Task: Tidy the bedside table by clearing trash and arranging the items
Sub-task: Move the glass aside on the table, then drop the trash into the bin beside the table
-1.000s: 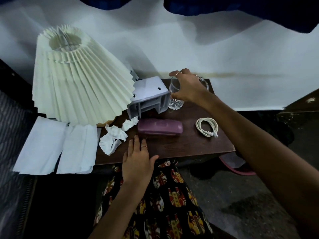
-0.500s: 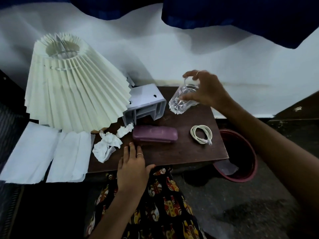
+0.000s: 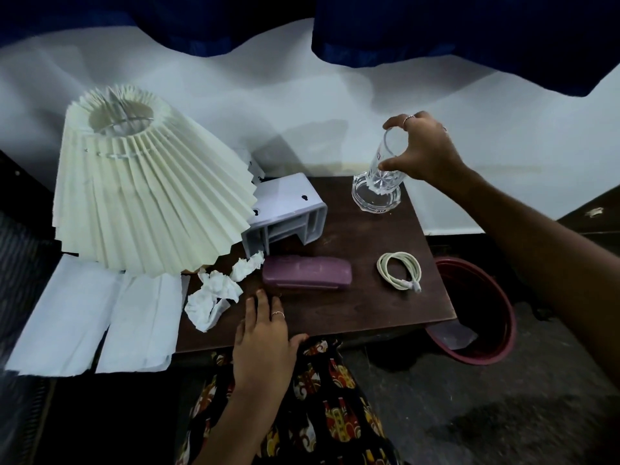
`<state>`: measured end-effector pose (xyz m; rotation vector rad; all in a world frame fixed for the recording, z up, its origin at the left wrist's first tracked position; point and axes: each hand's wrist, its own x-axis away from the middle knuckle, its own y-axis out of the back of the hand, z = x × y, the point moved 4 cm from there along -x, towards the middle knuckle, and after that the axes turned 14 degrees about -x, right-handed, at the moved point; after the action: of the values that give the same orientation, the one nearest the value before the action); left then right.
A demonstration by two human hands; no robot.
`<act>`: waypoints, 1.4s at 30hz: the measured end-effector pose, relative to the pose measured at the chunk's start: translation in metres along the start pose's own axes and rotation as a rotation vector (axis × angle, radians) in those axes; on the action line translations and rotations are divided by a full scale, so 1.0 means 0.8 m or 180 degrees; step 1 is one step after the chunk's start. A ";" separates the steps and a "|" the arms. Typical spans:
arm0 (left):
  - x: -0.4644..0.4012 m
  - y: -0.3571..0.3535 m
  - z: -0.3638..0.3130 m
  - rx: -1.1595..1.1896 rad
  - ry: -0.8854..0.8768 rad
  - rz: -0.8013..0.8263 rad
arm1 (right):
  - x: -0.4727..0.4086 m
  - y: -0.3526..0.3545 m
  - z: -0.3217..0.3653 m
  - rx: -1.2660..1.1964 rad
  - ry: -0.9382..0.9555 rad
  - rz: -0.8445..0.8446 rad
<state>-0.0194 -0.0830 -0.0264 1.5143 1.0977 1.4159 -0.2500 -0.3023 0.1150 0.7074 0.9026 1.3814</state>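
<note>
My right hand (image 3: pixel 424 151) grips a clear drinking glass (image 3: pixel 380 176) by its rim, holding it just over a glass coaster (image 3: pixel 376 198) at the back right of the dark wooden bedside table (image 3: pixel 352 310). My left hand (image 3: pixel 263 333) rests flat on the table's front edge. Crumpled white tissues (image 3: pixel 214 293) lie left of it, with a smaller wad (image 3: pixel 246 267) behind. A purple case (image 3: pixel 307 272) lies mid-table. A coiled white cable (image 3: pixel 399 270) sits to the right.
A pleated cream lampshade (image 3: pixel 147 196) leans over the table's left side. A white plastic holder (image 3: pixel 288 209) lies beside it. White paper sheets (image 3: pixel 90 317) hang off the left. A dark red bin (image 3: pixel 476 307) stands on the floor at right.
My right hand lifted the glass off the table, tipped it, then brought it upright over the coaster. The left hand stayed on the table edge.
</note>
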 end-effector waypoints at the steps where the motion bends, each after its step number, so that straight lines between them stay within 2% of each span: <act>1: 0.000 0.000 0.000 -0.0023 -0.0005 -0.0002 | -0.002 -0.005 -0.003 -0.0012 -0.0025 0.0039; 20: -0.003 0.002 -0.002 -0.0193 -0.0022 0.0023 | -0.028 -0.037 -0.034 -0.0104 -0.0428 0.0383; 24: -0.003 0.003 -0.002 -0.0221 -0.0030 0.0014 | -0.030 -0.037 -0.035 0.0036 -0.0468 0.0394; 28: -0.004 0.005 -0.001 -0.0152 -0.0003 0.0014 | -0.032 -0.039 -0.035 0.0335 -0.0486 0.0662; 30: -0.004 0.007 -0.001 -0.0098 0.0003 0.0005 | -0.034 -0.034 -0.022 0.0657 -0.0307 0.0486; 33: -0.005 0.008 0.001 -0.0042 0.0008 -0.0032 | -0.033 -0.030 0.017 0.0686 0.0440 0.0005; 34: -0.005 0.008 0.001 -0.0034 0.0012 -0.0037 | -0.033 -0.035 0.030 0.0480 0.0660 0.0073; 36: -0.006 0.007 0.002 -0.0010 0.0006 -0.0029 | -0.035 -0.056 0.049 0.0139 0.0894 0.0576; 39: -0.008 0.008 0.003 0.0034 -0.0005 -0.0027 | -0.037 -0.107 0.056 -0.0032 0.0840 0.1472; 42: -0.011 0.008 0.003 0.0007 0.0005 -0.0032 | -0.040 -0.152 0.049 0.0016 0.0668 0.1897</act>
<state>-0.0165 -0.0931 -0.0230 1.5075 1.1067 1.4096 -0.1537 -0.3408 0.0342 0.8897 0.8937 2.0102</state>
